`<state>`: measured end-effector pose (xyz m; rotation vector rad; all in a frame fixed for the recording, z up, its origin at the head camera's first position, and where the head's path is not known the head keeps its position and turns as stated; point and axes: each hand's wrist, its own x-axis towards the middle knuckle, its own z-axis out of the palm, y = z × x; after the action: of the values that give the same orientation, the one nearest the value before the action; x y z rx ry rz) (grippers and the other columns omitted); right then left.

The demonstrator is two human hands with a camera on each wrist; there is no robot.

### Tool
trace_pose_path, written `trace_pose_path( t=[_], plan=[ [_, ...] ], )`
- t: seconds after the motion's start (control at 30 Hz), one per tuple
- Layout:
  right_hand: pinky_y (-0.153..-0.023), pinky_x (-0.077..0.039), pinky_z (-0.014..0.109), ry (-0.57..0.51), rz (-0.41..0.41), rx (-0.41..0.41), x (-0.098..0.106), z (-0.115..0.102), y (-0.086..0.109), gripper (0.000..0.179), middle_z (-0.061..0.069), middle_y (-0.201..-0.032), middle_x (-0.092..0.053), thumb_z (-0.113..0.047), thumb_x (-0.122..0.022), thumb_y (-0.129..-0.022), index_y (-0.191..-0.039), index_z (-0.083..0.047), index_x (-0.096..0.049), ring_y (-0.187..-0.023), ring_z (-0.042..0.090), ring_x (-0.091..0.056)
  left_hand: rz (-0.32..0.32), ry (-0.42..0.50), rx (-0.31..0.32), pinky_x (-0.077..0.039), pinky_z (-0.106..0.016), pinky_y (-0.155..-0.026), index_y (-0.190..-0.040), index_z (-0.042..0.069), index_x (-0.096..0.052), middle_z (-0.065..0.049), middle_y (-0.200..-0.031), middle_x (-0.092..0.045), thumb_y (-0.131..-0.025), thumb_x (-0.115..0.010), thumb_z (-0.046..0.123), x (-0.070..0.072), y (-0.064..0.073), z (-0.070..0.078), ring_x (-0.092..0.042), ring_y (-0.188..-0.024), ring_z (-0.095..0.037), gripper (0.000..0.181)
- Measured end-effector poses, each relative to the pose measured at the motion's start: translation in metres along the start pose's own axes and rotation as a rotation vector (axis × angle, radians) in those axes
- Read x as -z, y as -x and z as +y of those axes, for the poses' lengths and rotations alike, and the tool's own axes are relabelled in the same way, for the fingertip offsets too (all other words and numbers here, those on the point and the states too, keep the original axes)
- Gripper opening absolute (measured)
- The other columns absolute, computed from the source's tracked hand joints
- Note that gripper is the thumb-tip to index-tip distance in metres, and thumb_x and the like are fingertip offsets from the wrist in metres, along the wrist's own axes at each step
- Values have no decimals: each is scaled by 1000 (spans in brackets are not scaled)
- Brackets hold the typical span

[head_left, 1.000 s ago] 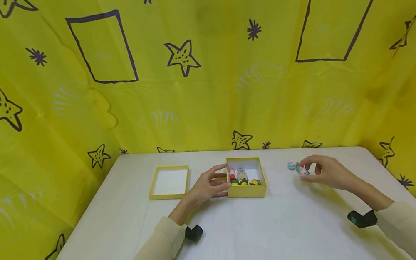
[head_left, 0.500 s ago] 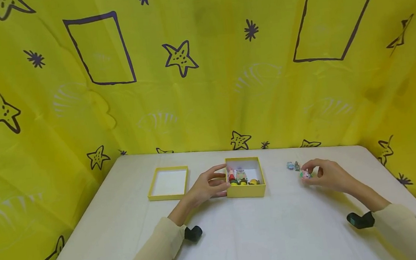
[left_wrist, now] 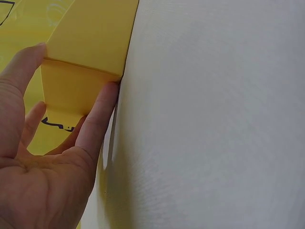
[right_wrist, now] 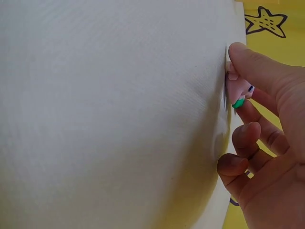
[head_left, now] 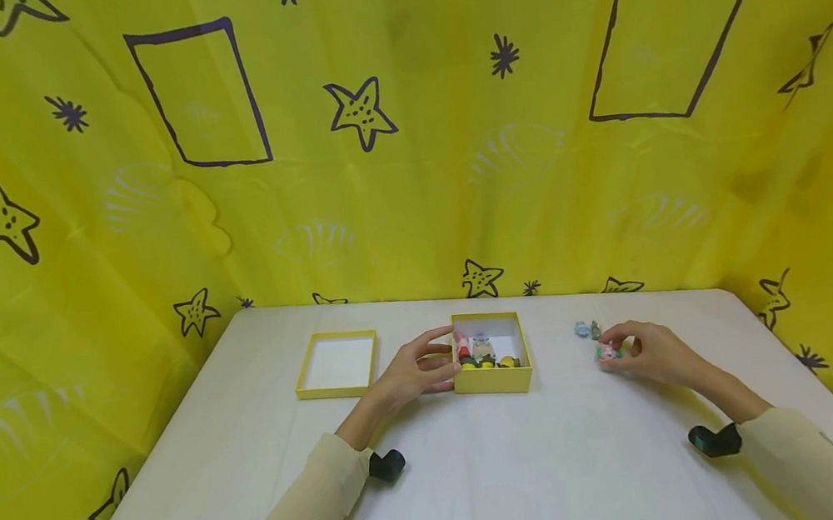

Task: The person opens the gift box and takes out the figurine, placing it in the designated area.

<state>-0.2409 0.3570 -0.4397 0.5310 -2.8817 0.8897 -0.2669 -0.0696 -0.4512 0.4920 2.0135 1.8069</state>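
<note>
In the head view my left hand (head_left: 401, 379) rests its fingertips on the left wall of an open yellow box (head_left: 494, 383). Up close in the left wrist view, the thumb touches an upper corner of the box (left_wrist: 90, 36) and a finger reaches its lower corner. Inside lie small toy figures, among them a pink-and-red figure (head_left: 464, 349) and several with yellow parts. To the right of the box, my right hand (head_left: 659, 354) pinches a small pink toy figure (head_left: 609, 351) between thumb and fingers, low at the tabletop. Green shows on this figure (right_wrist: 237, 88) in the right wrist view.
Just beyond the right hand stand a light-blue toy figure (head_left: 582, 329) and a grey-green toy figure (head_left: 595, 331). A shallow yellow-rimmed lid (head_left: 316, 393) lies left of the box on the white table (head_left: 528, 475). Yellow patterned cloth (head_left: 425, 192) hangs behind and at the sides.
The right hand has brought the pink figure slightly nearer and lower, away from the two other small figures, then a little left. The left hand stays at the box.
</note>
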Motion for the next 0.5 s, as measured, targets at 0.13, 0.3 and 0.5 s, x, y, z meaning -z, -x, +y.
trace_pose_path(
  t=[0.13, 0.3, 0.5],
  plan=[
    [-50, -36, 24, -1, -6, 4, -1, 0, 0, 37, 0, -94, -66, -27, -86, -85, -114, -7, -74, -58, 7, -43, -3, 10, -1, -62, -39, -89, -159, 20, -41, -18, -146, -49, -95, -76, 14, 0, -1, 0, -57, -126, -30, 72],
    [-50, -36, 24, 7, -8, 12, -1, 1, -1, 37, 0, -93, -66, -25, -86, -86, -115, -5, -74, -58, 7, -43, -4, 17, -6, -62, -40, -89, -159, 19, -40, -18, -146, -49, -95, -75, 13, 0, -1, 0, -58, -124, -29, 73],
    [-50, -36, 23, 11, -26, 21, 0, 1, -2, 37, 0, -93, -66, -25, -84, -87, -116, -4, -74, -58, 8, -43, -7, 23, -1, -62, -40, -88, -159, 20, -40, -18, -146, -49, -95, -75, 13, 0, -1, -1, -57, -125, -30, 73]
  ],
)
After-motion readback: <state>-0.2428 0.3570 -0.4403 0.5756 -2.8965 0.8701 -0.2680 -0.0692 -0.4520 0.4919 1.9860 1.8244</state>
